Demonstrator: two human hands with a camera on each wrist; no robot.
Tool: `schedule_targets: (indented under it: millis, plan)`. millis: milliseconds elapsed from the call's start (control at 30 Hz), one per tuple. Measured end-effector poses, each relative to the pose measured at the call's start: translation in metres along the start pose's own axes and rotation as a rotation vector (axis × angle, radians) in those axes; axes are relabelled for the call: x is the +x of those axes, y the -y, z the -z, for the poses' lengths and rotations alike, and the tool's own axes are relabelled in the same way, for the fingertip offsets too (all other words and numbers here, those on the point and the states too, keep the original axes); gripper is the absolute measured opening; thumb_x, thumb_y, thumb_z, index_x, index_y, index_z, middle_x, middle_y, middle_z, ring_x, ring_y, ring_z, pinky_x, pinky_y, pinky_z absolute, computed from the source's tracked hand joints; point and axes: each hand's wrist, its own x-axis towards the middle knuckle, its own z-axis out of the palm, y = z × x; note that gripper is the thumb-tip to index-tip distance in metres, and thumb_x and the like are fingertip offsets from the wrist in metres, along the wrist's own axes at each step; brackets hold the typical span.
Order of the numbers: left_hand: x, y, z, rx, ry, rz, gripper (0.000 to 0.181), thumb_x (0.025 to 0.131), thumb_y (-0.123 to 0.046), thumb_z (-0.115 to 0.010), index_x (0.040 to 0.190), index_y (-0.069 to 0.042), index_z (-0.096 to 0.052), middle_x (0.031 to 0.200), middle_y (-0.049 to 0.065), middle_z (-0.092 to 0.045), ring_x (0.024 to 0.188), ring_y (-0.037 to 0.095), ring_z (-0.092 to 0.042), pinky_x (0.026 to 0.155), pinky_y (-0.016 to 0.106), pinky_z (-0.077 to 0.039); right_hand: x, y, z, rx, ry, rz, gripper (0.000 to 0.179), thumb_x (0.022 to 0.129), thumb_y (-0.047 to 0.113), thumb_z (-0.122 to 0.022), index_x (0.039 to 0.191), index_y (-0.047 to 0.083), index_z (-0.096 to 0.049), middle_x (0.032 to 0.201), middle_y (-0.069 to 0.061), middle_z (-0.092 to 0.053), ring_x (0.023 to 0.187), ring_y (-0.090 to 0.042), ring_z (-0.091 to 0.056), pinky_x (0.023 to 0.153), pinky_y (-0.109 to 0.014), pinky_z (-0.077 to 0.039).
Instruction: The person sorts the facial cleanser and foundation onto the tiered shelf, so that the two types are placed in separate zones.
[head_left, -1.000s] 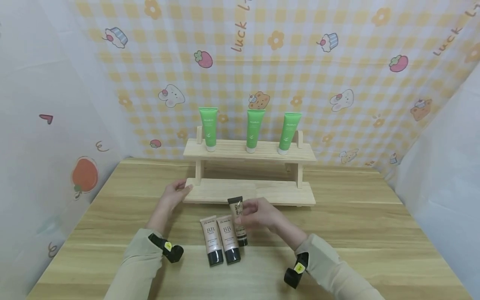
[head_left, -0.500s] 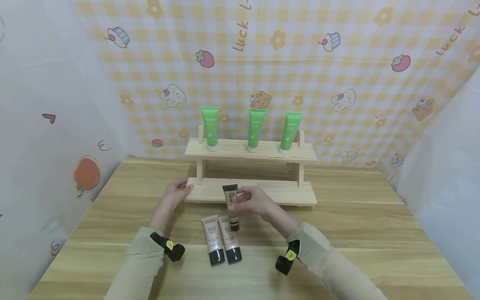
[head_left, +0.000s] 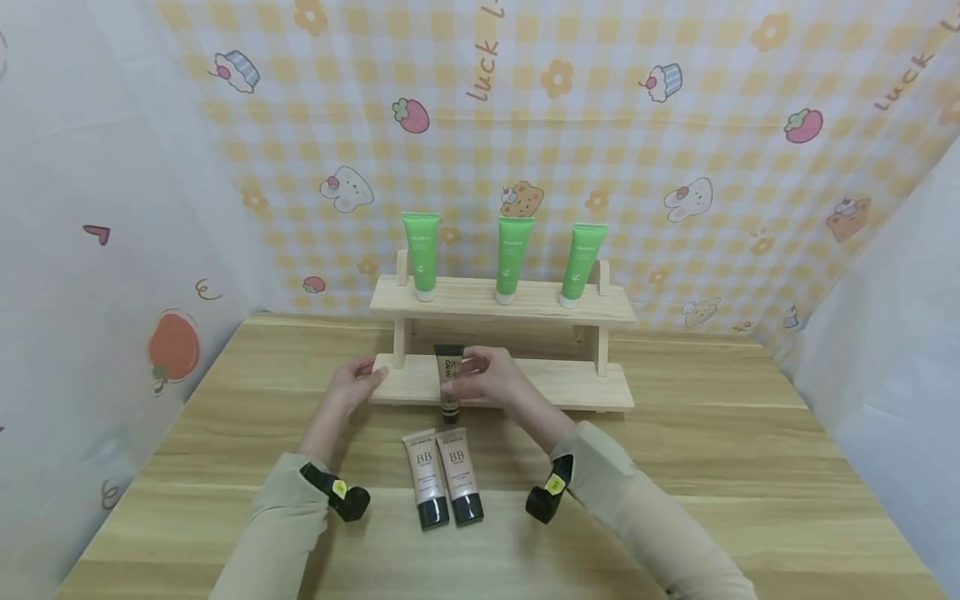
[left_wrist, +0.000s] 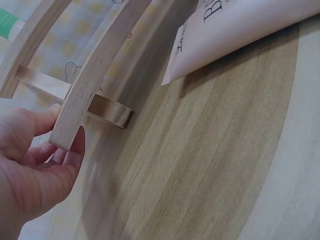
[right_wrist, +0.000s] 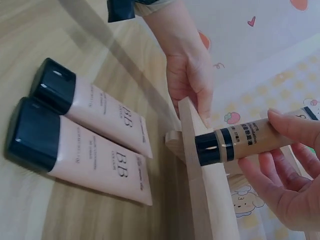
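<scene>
A two-tier wooden display stand (head_left: 555, 385) stands toward the back of the table. My left hand (head_left: 351, 388) grips the left end of its lower shelf (left_wrist: 89, 85), thumb on top and fingers underneath. Between thumb and fingers, my right hand (head_left: 489, 379) pinches a small beige foundation tube (head_left: 447, 371) with a black cap. The tube is cap down in the head view, overlapping the lower shelf's front edge. In the right wrist view its black cap (right_wrist: 207, 148) is close over that shelf. Two pink BB cream tubes (head_left: 424, 471) lie side by side in front of the stand.
Three green tubes (head_left: 513, 258) stand cap down, spaced along the upper shelf (head_left: 465, 292). A checked cloth (head_left: 585, 142) hangs behind the stand, with white cloth (head_left: 97, 275) at the sides. Bare wood table (head_left: 712, 442) extends to the right of the stand.
My right hand has lifted the foundation tube from beside the pink tubes, moving it forward and slightly left to the lower shelf. The left hand has stayed on the shelf's end.
</scene>
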Motion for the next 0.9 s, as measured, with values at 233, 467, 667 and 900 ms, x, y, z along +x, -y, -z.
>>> schedule_targets:
  millis: [233, 467, 667, 900]
  plan:
    - [0.001, 0.001, -0.001, -0.002, -0.012, 0.0, 0.059, 0.094, -0.023, -0.049, 0.141, 0.002, -0.024, 0.142, 0.025, -0.032, 0.131, 0.038, -0.031, 0.111, 0.046, -0.028, 0.014, 0.009, -0.007, 0.038, -0.046, 0.018, 0.048, 0.067, 0.012, -0.08, 0.109, 0.002, -0.059, 0.111, -0.01, -0.062, 0.103, -0.022, -0.06, 0.089, -0.034, -0.05]
    - [0.001, 0.002, 0.0, -0.004, -0.014, -0.016, 0.06, 0.094, -0.024, -0.049, 0.141, 0.002, -0.023, 0.143, 0.024, -0.032, 0.131, 0.038, -0.032, 0.111, 0.046, -0.028, 0.027, 0.018, -0.014, 0.038, -0.099, 0.024, 0.049, 0.067, 0.013, -0.08, 0.111, 0.006, -0.06, 0.113, -0.009, -0.062, 0.108, -0.023, -0.056, 0.094, -0.036, -0.047]
    - [0.001, 0.0, 0.001, 0.016, -0.005, -0.001, 0.06, 0.094, -0.026, -0.048, 0.142, 0.0, -0.023, 0.144, 0.023, -0.031, 0.132, 0.038, -0.03, 0.112, 0.047, -0.026, 0.036, 0.016, -0.021, 0.046, -0.121, 0.058, 0.05, 0.068, 0.012, -0.079, 0.114, 0.006, -0.059, 0.114, -0.011, -0.063, 0.108, -0.024, -0.057, 0.094, -0.034, -0.048]
    - [0.002, 0.001, -0.001, -0.002, -0.012, -0.006, 0.059, 0.094, -0.023, -0.049, 0.141, 0.002, -0.024, 0.142, 0.024, -0.032, 0.131, 0.038, -0.032, 0.111, 0.046, -0.028, 0.046, 0.006, -0.029, 0.062, -0.111, 0.12, 0.043, 0.069, 0.009, -0.077, 0.11, 0.006, -0.062, 0.109, -0.011, -0.066, 0.103, -0.021, -0.061, 0.091, -0.03, -0.05]
